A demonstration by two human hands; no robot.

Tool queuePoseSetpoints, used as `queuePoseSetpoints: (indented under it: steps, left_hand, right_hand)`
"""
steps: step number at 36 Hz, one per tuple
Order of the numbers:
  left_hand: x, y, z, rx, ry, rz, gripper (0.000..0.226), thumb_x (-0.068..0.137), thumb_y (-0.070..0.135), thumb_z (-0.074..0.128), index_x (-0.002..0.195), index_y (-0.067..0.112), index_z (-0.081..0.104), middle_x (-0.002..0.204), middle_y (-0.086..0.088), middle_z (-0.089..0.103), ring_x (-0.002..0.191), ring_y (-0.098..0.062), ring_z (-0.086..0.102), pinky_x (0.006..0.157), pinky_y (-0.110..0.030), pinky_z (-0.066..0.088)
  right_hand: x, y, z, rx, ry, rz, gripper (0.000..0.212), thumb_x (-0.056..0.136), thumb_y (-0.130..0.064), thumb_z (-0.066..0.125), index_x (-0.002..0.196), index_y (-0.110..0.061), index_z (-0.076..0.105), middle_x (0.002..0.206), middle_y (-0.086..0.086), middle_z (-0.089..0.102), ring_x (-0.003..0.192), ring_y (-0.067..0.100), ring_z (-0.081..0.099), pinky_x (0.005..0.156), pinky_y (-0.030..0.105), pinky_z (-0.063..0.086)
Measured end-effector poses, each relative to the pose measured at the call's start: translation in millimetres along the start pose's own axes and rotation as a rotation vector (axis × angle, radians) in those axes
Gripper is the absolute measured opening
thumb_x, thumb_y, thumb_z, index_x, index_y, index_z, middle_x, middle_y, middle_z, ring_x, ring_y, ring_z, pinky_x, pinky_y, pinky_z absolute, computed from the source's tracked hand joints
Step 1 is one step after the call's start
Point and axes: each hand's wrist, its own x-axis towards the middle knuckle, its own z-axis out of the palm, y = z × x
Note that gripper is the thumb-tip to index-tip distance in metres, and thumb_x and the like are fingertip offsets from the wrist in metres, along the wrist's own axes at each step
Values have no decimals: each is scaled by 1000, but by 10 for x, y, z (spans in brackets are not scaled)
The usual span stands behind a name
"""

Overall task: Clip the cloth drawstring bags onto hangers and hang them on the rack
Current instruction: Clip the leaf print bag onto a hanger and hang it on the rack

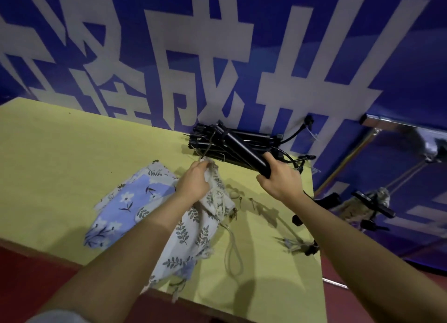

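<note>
Leaf-print bag [193, 228] mid-table, left hand [194, 181] pinching its far top edge. Right hand [280, 177] wrapped round black hanger [242, 146] above the hanger pile [242, 136] at far edge. Blue floral bags [125, 201] left. Yellow table [72, 141], blue banner wall [169, 44], rack [387, 124] right.

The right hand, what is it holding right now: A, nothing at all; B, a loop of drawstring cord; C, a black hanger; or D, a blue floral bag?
C: the right hand grips the end of a black hanger lifted from the pile at the table's back edge, while the left hand holds the leaf-print bag.
</note>
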Motion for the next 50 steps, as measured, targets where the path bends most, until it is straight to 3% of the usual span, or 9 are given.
queuePoseSetpoints:
  steps: [6,12,21,27,33,36,40,45,50]
  left_hand:
    - [-75,-25,-130,-70,-134,-63,76,88,0,52,151,14,13,156,-5,18,128,-32,44,99,-41,43]
    - [-138,-218,-217,-207,-104,-97,79,82,-8,55,149,14,18,152,-9,27,114,-36,54,59,-25,43]
    - [-206,-172,-370,-269,-94,20,88,78,-7,60,150,24,20,152,-3,30,115,-26,54,74,-29,46]
    - [-255,-73,-551,-163,-179,41,96,77,-9,61,150,32,14,158,0,17,94,-27,61,62,-32,51]
    - [-345,126,-545,43,-248,120,95,77,-4,63,151,24,12,156,-2,21,125,-23,46,74,-24,48]
    - [-382,223,-504,180,-207,149,92,78,8,67,151,25,14,154,-1,26,134,-26,33,100,-34,40]
    - [-385,236,-419,319,-57,206,72,75,44,69,139,32,38,134,3,48,116,-24,33,88,-36,26]
    - [-321,229,-261,143,83,200,28,78,36,61,102,23,55,94,5,55,105,-22,47,82,-36,28]
    - [-254,211,-221,-49,234,97,29,77,29,66,104,20,59,97,1,63,99,-23,53,77,-34,27]
  right_hand:
    - [-193,51,-104,26,-62,-15,39,80,-32,59,115,-23,43,90,7,64,83,34,59,66,35,45]
    - [-360,52,-51,72,-61,-22,43,79,-32,60,119,-28,44,85,1,62,79,32,60,68,34,47]
    - [-342,-30,-42,-9,-107,-113,43,81,-33,57,121,-28,43,92,4,67,83,30,62,67,34,47]
    - [-359,-61,25,-255,-195,-279,38,83,-32,51,119,-28,41,101,1,64,85,28,62,63,32,45]
    - [-217,-294,38,-444,-152,-371,42,89,-24,50,129,-25,39,115,7,57,101,30,58,83,37,45]
    - [-92,-407,-22,-529,-64,-449,42,83,-21,61,124,-19,49,115,12,59,103,32,58,86,38,43]
    - [24,-515,-128,-593,130,-616,36,54,-22,81,86,-17,66,75,2,62,65,23,60,61,29,45]
    - [124,-538,-195,-564,433,-755,23,73,-12,66,96,-13,63,93,4,63,88,26,61,93,42,33]
    - [48,-520,-157,-404,590,-728,36,78,-17,58,114,-15,53,117,4,58,105,23,47,90,35,29]
